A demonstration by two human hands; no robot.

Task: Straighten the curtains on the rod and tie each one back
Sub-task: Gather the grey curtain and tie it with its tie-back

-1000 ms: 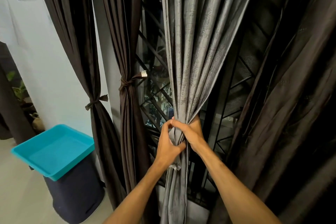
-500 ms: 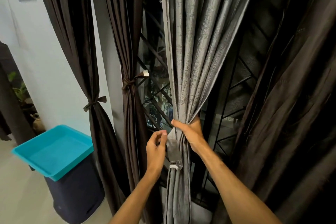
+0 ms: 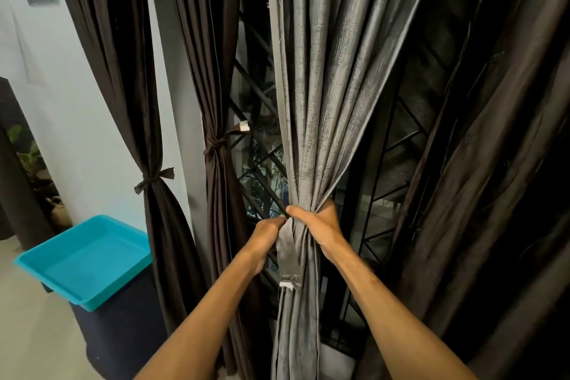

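Where the forearms converged, right hand (image 3: 320, 225) was clamped round the gathered grey curtain (image 3: 308, 102), and left hand (image 3: 266, 237) pinched the top of the tie strip (image 3: 287, 253), fingertips touching the right thumb. Strip hung straight down just beside the left hand, the nearer one. Curtain's long axis: vertical. Half a second before, the left hand sat lower and apart. Beyond, leftward: two brown curtains (image 3: 216, 179), tied.

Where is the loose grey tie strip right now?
Head view, centre: the grey tie strip hangs down the front of the gathered grey curtain, its top pinched by the left hand, with the right hand gripping the bunch beside it.
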